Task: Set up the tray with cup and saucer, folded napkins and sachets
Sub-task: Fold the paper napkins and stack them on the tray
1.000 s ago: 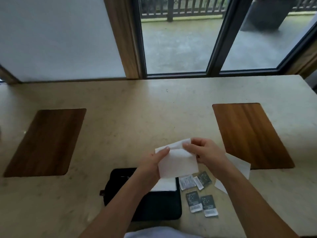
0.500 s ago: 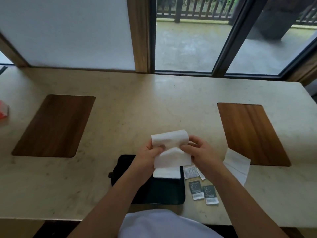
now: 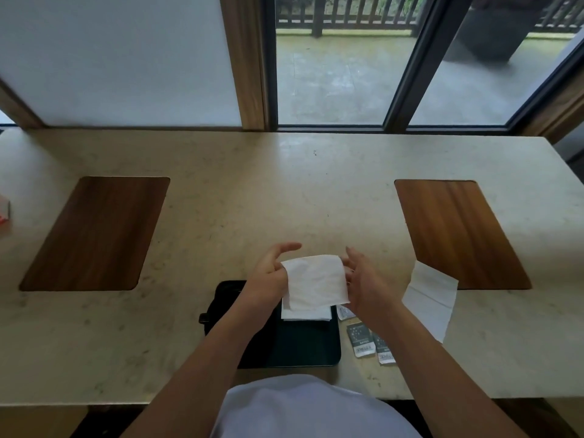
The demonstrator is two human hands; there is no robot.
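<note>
I hold a folded white napkin (image 3: 314,282) between both hands above the far end of the black tray (image 3: 303,346). My left hand (image 3: 270,273) pinches its left edge and my right hand (image 3: 363,279) holds its right edge, fingers partly spread. A second folded napkin (image 3: 305,315) lies on the tray just beneath it. Several dark sachets (image 3: 368,341) lie on the table to the right of the tray. An unfolded napkin (image 3: 431,297) lies further right, partly hidden by my right forearm. No cup or saucer is in view.
The pale stone table (image 3: 284,197) has two wooden inlays, one at the left (image 3: 94,232) and one at the right (image 3: 458,232). A red-and-white object (image 3: 3,213) sits at the far left edge. Windows run behind the table.
The napkin has been folded smaller between my hands and now hangs as a compact square. My fingers have opened out along its edges. The camera view has shifted slightly.
</note>
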